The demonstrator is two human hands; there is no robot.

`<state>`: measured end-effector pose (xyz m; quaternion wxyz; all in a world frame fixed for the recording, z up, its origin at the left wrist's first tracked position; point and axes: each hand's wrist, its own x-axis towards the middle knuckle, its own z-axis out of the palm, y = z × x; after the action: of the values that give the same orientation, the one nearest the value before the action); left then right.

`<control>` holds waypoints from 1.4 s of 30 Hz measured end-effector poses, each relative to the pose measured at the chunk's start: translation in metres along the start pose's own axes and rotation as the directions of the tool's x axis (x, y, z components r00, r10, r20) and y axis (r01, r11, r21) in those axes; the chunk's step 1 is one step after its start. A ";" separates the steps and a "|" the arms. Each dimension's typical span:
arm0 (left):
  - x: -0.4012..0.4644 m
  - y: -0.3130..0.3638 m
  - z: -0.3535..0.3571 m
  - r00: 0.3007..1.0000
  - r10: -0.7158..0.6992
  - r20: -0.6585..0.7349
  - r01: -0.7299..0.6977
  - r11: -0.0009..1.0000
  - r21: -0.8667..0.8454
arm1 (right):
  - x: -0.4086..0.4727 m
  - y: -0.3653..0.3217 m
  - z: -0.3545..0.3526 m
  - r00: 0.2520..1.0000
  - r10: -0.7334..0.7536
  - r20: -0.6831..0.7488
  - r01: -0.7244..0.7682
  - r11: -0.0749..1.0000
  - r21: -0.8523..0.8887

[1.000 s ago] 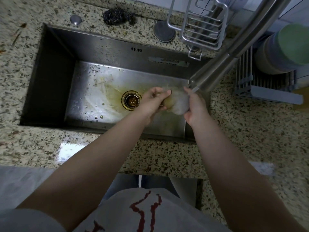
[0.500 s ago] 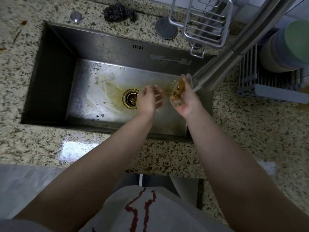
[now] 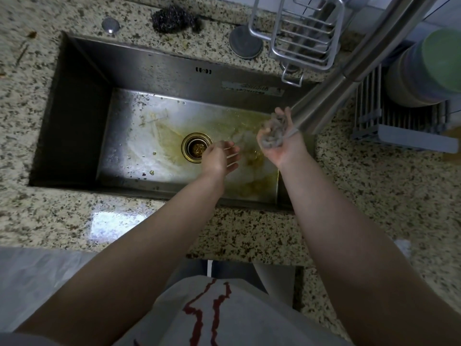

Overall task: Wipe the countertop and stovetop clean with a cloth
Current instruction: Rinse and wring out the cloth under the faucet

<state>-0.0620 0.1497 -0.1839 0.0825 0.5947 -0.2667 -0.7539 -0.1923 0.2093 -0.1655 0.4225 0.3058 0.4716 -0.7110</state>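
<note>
Over the right half of the steel sink (image 3: 74, 116), my right hand (image 3: 283, 143) is turned palm up and grips a crumpled grey wet cloth (image 3: 272, 134), just under the faucet spout (image 3: 321, 106). My left hand (image 3: 219, 156) hovers a little to the left, beside the drain (image 3: 197, 147), with its fingers loosely spread and nothing in it. The sink floor carries yellowish stains and food crumbs. Speckled granite countertop (image 3: 119, 218) surrounds the sink. No stovetop is in view.
A steel wool scrubber (image 3: 174, 17) and a round sink plug (image 3: 245, 42) lie behind the sink. A wire rack (image 3: 299, 28) hangs at the back right. To the right stand a grey folding drain rack (image 3: 399, 121) and a stack of bowls (image 3: 429, 71).
Both hands held the cloth together a second ago. My left hand has let go and dropped lower, while my right hand has turned palm up with the cloth bunched in it.
</note>
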 end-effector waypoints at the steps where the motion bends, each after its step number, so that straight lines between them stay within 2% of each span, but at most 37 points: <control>1: 0.001 0.000 0.000 1.000 0.000 -0.001 0.000 1.000 0.005 | 0.000 0.000 -0.001 1.000 -0.007 -0.003 0.007 0.998 0.057; 4: 0.000 0.001 0.001 1.000 -0.004 0.007 0.003 1.000 0.015 | -0.004 -0.001 0.000 1.000 0.000 0.004 0.000 0.998 0.068; 9: -0.003 0.003 0.003 1.000 -0.004 0.025 0.003 1.000 0.031 | -0.013 0.000 0.008 0.999 -0.028 -0.042 0.022 0.990 -0.139; 12: -0.006 0.004 0.005 0.999 -0.009 0.036 0.007 0.999 0.042 | -0.023 -0.002 0.011 0.997 -0.037 -0.069 0.030 0.995 -0.099; 16: -0.009 0.003 0.007 0.999 -0.017 0.046 0.014 0.998 0.067 | -0.022 0.000 0.007 1.000 0.000 0.012 0.001 0.995 -0.097; 20: -0.021 0.002 0.014 0.976 -0.102 0.191 0.092 0.994 0.060 | -0.026 0.006 0.007 0.999 -0.021 0.035 0.026 0.986 -0.162; 21: -0.023 0.003 0.017 0.962 -0.123 0.244 0.120 0.992 0.028 | -0.025 0.010 0.004 0.996 -0.082 0.045 0.091 0.948 -0.304; 22: -0.028 0.005 0.021 0.948 -0.140 0.287 0.152 0.988 -0.019 | -0.023 0.017 -0.002 0.983 -0.167 0.072 0.180 0.829 -0.530; 23: -0.031 0.006 0.024 0.933 -0.160 0.321 0.189 0.980 -0.062 | -0.021 0.024 -0.007 0.956 -0.255 0.146 0.277 0.621 -0.733; 24: -0.034 0.007 0.027 0.921 -0.187 0.343 0.239 0.964 -0.115 | -0.020 0.032 -0.012 0.925 -0.291 0.245 0.348 0.390 -0.852; 25: -0.035 0.008 0.029 0.915 -0.207 0.347 0.279 0.945 -0.172 | -0.014 0.037 -0.017 0.903 -0.271 0.333 0.393 0.209 -0.895; 26: -0.036 0.010 0.031 0.915 -0.206 0.347 0.293 0.930 -0.221 | -0.014 0.040 -0.019 0.893 -0.252 0.373 0.417 0.148 -0.897; 27: -0.037 0.012 0.034 0.918 -0.189 0.349 0.280 0.931 -0.234 | -0.013 0.040 -0.019 0.896 -0.268 0.354 0.420 0.253 -0.872; 28: -0.038 0.013 0.036 0.925 -0.175 0.337 0.256 0.943 -0.214 | -0.013 0.038 -0.018 0.911 -0.310 0.273 0.392 0.439 -0.809; 29: -0.039 0.013 0.039 0.936 -0.156 0.317 0.215 0.963 -0.161 | -0.018 0.035 -0.019 0.909 -0.365 0.201 0.389 0.571 -0.723; 30: -0.038 0.012 0.043 0.951 -0.114 0.286 0.148 0.984 -0.100 | -0.023 0.031 -0.017 0.938 -0.334 0.094 0.319 0.722 -0.614; 31: -0.036 0.009 0.047 0.968 -0.042 0.247 0.046 0.999 -0.009 | -0.023 0.028 -0.017 0.977 -0.208 0.046 0.205 0.862 -0.463; 32: -0.037 0.007 0.051 0.976 0.052 0.211 -0.076 0.991 0.107 | -0.026 0.026 -0.017 0.997 -0.057 0.059 0.072 0.956 -0.284; 33: -0.034 0.003 0.052 0.965 0.181 0.189 -0.227 0.938 0.263 | -0.030 0.026 -0.015 0.994 0.050 0.094 -0.037 0.990 -0.133; 34: -0.028 -0.001 0.053 0.924 0.324 0.204 -0.383 0.801 0.460 | -0.036 0.027 -0.014 0.987 0.095 0.129 -0.086 0.994 -0.074; 35: -0.022 -0.001 0.050 0.863 0.440 0.248 -0.483 0.573 0.662 | -0.040 0.030 -0.014 0.983 0.107 0.151 -0.097 0.993 -0.072; 36: -0.017 0.001 0.046 0.803 0.515 0.300 -0.508 0.328 0.796 | -0.046 0.032 -0.014 0.979 0.114 0.169 -0.098 0.990 -0.102; 37: -0.011 0.005 0.042 0.752 0.559 0.348 -0.506 0.151 0.849 | -0.048 0.033 -0.013 0.976 0.116 0.185 -0.093 0.987 -0.130; 38: -0.006 0.008 0.038 0.714 0.592 0.375 -0.515 0.080 0.853 | -0.048 0.034 -0.014 0.975 0.110 0.193 -0.087 0.988 -0.126; 39: -0.003 0.012 0.034 0.695 0.615 0.373 -0.541 0.106 0.834 | -0.048 0.033 -0.014 0.972 0.106 0.209 -0.087 0.991 -0.098; 40: 0.001 0.014 0.031 0.697 0.634 0.334 -0.570 0.208 0.795 | -0.045 0.032 -0.015 0.977 0.094 0.193 -0.079 0.993 -0.084; 42: 0.006 0.016 0.026 0.748 0.629 0.212 -0.591 0.487 0.643 | -0.038 0.026 -0.015 0.986 0.056 0.159 -0.052 0.998 -0.027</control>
<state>-0.0913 0.1420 -0.1770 0.1292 0.4675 -0.7114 -0.5086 -0.1516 0.2302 -0.1503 0.4816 0.2557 0.4358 -0.7161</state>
